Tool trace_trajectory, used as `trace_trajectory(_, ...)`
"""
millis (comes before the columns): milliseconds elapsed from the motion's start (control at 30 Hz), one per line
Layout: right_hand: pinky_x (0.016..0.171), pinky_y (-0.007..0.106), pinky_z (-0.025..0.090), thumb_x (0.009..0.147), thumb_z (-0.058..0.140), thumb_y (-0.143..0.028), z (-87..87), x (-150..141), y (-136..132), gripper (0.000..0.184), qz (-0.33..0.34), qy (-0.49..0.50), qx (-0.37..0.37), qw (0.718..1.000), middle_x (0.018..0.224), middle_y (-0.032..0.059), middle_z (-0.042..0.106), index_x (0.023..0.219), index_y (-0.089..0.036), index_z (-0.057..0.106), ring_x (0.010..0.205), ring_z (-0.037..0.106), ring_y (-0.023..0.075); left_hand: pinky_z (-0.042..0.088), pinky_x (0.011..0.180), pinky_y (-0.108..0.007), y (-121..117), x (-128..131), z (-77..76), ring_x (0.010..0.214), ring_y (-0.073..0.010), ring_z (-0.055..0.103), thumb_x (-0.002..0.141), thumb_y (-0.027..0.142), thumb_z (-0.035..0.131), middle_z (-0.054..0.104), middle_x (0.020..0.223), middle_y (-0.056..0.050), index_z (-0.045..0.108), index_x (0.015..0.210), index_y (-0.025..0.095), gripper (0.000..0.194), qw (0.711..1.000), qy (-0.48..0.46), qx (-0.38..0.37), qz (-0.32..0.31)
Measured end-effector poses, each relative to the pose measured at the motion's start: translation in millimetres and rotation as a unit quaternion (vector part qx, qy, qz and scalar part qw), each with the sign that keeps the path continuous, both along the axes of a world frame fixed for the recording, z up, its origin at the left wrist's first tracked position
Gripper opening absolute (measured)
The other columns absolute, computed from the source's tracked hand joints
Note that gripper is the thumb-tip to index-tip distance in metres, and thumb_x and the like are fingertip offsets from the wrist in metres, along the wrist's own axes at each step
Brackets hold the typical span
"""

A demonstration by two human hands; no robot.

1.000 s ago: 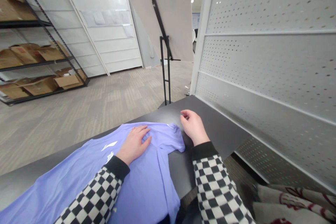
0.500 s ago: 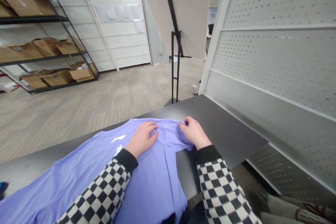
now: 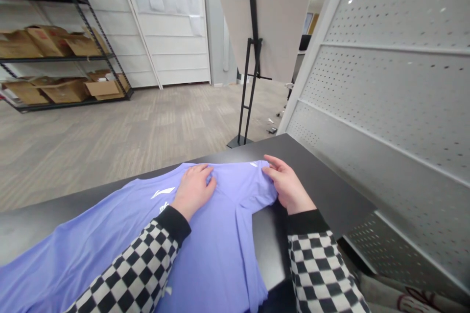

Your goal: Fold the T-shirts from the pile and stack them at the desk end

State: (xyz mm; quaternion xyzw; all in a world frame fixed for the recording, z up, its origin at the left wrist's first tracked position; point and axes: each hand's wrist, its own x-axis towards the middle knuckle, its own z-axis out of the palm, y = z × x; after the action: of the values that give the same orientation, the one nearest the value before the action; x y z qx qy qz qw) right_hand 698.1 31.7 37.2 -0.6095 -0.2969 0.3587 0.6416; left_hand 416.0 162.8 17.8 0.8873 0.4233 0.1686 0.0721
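A lavender T-shirt (image 3: 205, 249) with a white logo lies spread on the black table (image 3: 323, 186). My left hand (image 3: 193, 190) rests flat on the shirt near its shoulder, fingers stretched out and together. My right hand (image 3: 288, 186) is at the end of the short sleeve (image 3: 253, 181), thumb and fingers pinching its edge. Both arms wear black-and-white checkered sleeves.
A white perforated panel (image 3: 396, 88) walls the table's right side. A black stand (image 3: 249, 93) holding a grey board is beyond the far edge. A metal rack (image 3: 62, 58) with cardboard boxes stands at far left. Patterned fabric (image 3: 404, 298) lies at bottom right.
My right hand came from the bare table onto the sleeve and took its edge, drawing it out to the right. My left hand stayed on the shirt. The view turned slightly.
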Motion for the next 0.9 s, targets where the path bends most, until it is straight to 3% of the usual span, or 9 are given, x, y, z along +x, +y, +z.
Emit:
trace_trajectory(167,0.107,0.044,0.061,0.077,0.08,-0.037,-24.3,12,5,0.064,-0.063,-0.133,-0.063,0.987,0.126,0.0135,0.082,0.138,-0.019,0.075,0.114,0.079,0.0294,0.036,0.139,-0.058,-5,2,4.7,0.156,-0.0351,0.059,0.111,0.036,0.051,0.065,0.166,-0.015,0.076,0.15,0.019,0.049,0.999,0.025,-0.007,0.03)
trace_trajectory(267,0.118,0.048,0.057,0.079,0.075,-0.036,-29.9,17,6,0.063,-0.057,-0.175,-0.08,0.98,0.134,0.0159,0.08,0.14,-0.018,0.075,0.124,0.077,0.0303,0.035,0.139,-0.061,-8,2,6.3,0.161,-0.0374,0.054,0.113,0.037,0.047,0.06,0.171,-0.016,0.07,0.158,0.017,0.054,0.998,0.046,-0.008,0.038)
trace_trajectory(367,0.118,0.046,0.056,0.08,0.071,-0.033,-29.4,18,4,0.057,-0.046,-0.2,-0.085,0.975,0.134,0.0158,0.081,0.135,-0.018,0.077,0.126,0.077,0.0294,0.034,0.139,-0.061,-10,2,5.8,0.165,-0.0382,0.049,0.115,0.037,0.045,0.055,0.175,-0.016,0.064,0.164,0.016,0.057,0.998,0.056,-0.014,0.034)
trace_trajectory(567,0.105,0.042,0.061,0.081,0.069,-0.03,-27.2,23,0,0.048,-0.022,-0.242,-0.11,0.964,0.123,0.0138,0.084,0.127,-0.017,0.079,0.113,0.08,0.0267,0.031,0.14,-0.061,-9,1,1.5,0.167,-0.0376,0.045,0.115,0.039,0.043,0.052,0.178,-0.015,0.062,0.166,0.018,0.058,0.998,0.051,-0.024,0.036)
trace_trajectory(767,0.104,0.045,0.06,0.086,0.067,-0.031,-6.7,20,-7,0.041,-0.066,-0.338,-0.162,0.925,0.109,0.0139,0.084,0.12,-0.014,0.081,0.103,0.079,0.0288,0.033,0.139,-0.063,-12,1,6.7,0.165,-0.0387,0.049,0.115,0.039,0.043,0.055,0.175,-0.016,0.064,0.164,0.016,0.058,0.998,0.048,-0.011,0.036)
trace_trajectory(900,0.106,0.049,0.06,0.093,0.064,-0.036,18.5,0,-13,0.04,-0.098,-0.426,-0.125,0.891,0.118,0.0167,0.083,0.123,-0.015,0.081,0.105,0.078,0.0311,0.029,0.141,-0.063,-19,4,15.5,0.165,-0.0362,0.05,0.114,0.037,0.045,0.055,0.175,-0.017,0.066,0.163,0.017,0.057,1.0,0.024,0.015,-0.009)
